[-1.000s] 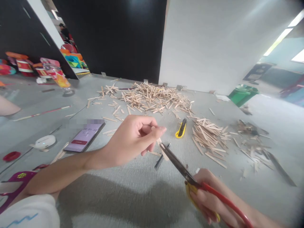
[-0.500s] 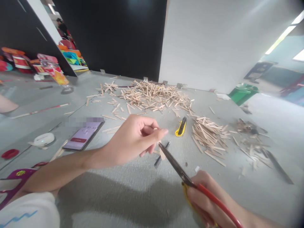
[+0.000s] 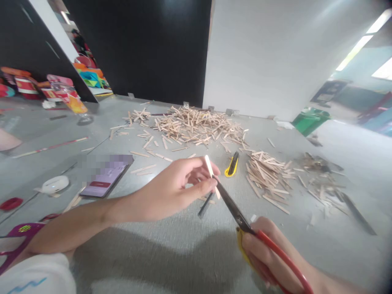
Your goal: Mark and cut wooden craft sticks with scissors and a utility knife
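Observation:
Between the thumb and fingers of my left hand is a short, pale wooden stick, tilted and raised above the table. My right hand grips scissors with red and yellow handles. Their dark blades reach up and left, the tips meeting the stick right beside my left thumb. Below the stick, a dark pen-like rod lies on the table, partly covered. Just beyond my hands rests a yellow and black utility knife.
A large heap of wooden sticks spreads along the back panel, and a smaller pile lies to the right. Farther right are scraps and a metal blade. A phone, a white oval case and a bottle stand left.
The stick in my left hand has turned more upright, and its upper end now shows above the fingers. The scissors have shifted slightly up and right with the blades at the stick.

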Demonstrator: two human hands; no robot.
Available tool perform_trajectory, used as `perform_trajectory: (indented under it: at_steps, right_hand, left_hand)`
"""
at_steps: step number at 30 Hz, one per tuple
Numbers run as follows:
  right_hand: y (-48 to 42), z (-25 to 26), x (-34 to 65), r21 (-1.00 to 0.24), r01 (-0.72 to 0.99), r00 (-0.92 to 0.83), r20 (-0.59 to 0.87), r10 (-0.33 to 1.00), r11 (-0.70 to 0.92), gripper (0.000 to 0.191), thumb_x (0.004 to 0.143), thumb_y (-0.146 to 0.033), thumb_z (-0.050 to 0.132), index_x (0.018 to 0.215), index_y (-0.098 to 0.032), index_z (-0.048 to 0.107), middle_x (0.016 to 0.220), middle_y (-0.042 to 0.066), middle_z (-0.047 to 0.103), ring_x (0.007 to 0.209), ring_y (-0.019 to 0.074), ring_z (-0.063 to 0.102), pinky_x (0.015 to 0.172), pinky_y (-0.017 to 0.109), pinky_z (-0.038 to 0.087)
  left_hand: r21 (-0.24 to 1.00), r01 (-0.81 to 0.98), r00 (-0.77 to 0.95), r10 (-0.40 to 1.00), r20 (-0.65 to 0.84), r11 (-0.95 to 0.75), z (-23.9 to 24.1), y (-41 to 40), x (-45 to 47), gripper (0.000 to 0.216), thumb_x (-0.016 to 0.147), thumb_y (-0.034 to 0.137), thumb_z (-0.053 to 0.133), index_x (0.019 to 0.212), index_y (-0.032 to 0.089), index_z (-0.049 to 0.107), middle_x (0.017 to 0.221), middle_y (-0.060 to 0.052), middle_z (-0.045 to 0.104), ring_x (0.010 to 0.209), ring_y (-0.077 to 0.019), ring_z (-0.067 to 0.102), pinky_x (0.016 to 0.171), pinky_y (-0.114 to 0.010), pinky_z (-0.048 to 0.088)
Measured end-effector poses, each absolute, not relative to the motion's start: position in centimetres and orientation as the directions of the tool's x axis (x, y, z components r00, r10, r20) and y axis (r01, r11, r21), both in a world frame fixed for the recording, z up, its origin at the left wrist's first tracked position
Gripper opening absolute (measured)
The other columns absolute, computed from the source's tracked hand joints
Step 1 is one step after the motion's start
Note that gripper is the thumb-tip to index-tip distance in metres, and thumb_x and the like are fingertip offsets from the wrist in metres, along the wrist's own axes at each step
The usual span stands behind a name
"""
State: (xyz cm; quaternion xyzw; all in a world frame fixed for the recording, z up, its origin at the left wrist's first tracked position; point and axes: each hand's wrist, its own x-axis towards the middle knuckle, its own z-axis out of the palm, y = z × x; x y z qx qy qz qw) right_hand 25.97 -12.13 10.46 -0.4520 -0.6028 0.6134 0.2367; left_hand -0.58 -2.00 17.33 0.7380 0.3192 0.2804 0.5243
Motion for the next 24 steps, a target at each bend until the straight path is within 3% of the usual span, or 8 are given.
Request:
perform_trajectory:
  at_steps: [3,7,11,18,24]
  right_hand:
    - [-12.2,10.7,26.1,-0.96,0.245,-0.482,-0.245,0.841,-0.139,0.072,0.106,-0.07,0.061,0.053,-0.026,0.041,0.041,-0.005,0.039,0.038,0.0087,0.038,0.04,0.023,0.03]
    - [-13.0,9.8,26.6,-0.969,0.145,-0.482,-0.247,0.841,-0.201,0.062,0.106,-0.079,0.053,0.074,-0.025,0.05,0.05,-0.008,0.044,0.041,0.0094,0.037,0.042,0.023,0.034]
    - [-13.7,8.6,27.2,-0.979,0.014,-0.512,-0.182,0.84,-0.204,0.057,0.104,-0.081,0.055,0.099,-0.024,0.054,0.062,-0.009,0.046,0.05,0.0115,0.041,0.051,0.026,0.042]
    - [-14.1,8.2,27.8,-0.974,0.02,-0.506,-0.204,0.838,-0.225,0.058,0.103,-0.082,0.057,0.106,-0.024,0.053,0.071,-0.007,0.052,0.053,0.0118,0.041,0.054,0.028,0.041]
    - [-13.8,8.9,27.6,-0.968,0.106,-0.486,-0.25,0.837,-0.228,0.061,0.103,-0.084,0.053,0.096,-0.024,0.054,0.062,-0.008,0.05,0.05,0.0114,0.042,0.051,0.026,0.038]
  left_hand:
    - [0.968,0.149,0.677,0.734,0.048,-0.201,17.1,-2.3,-0.5,0.025,0.114,0.03,0.059,0.134,0.017,0.067,0.101,-0.006,0.083,0.09,-0.0178,0.077,0.079,-0.028,0.061]
    - [0.933,0.191,0.644,0.756,0.117,-0.306,16.8,-2.7,-0.4,0.021,0.114,0.025,0.055,0.108,0.016,0.073,0.097,-0.005,0.084,0.084,-0.0145,0.075,0.081,-0.027,0.06]
    - [0.916,0.215,0.644,0.754,0.128,-0.34,16.7,-2.9,-0.6,0.02,0.115,0.026,0.055,0.121,0.017,0.071,0.094,-0.002,0.085,0.078,-0.0141,0.073,0.074,-0.027,0.059]
    - [0.858,0.314,0.597,0.787,0.154,-0.406,16.9,-3.2,-0.6,0.023,0.111,0.027,0.058,0.096,0.019,0.073,0.09,-0.003,0.085,0.073,-0.0151,0.073,0.063,-0.027,0.052]
    - [0.828,0.357,0.587,0.794,0.162,-0.433,16.9,-3.3,-0.6,0.021,0.108,0.026,0.059,0.096,0.018,0.074,0.108,-0.007,0.088,0.068,-0.0127,0.072,0.054,-0.023,0.046]
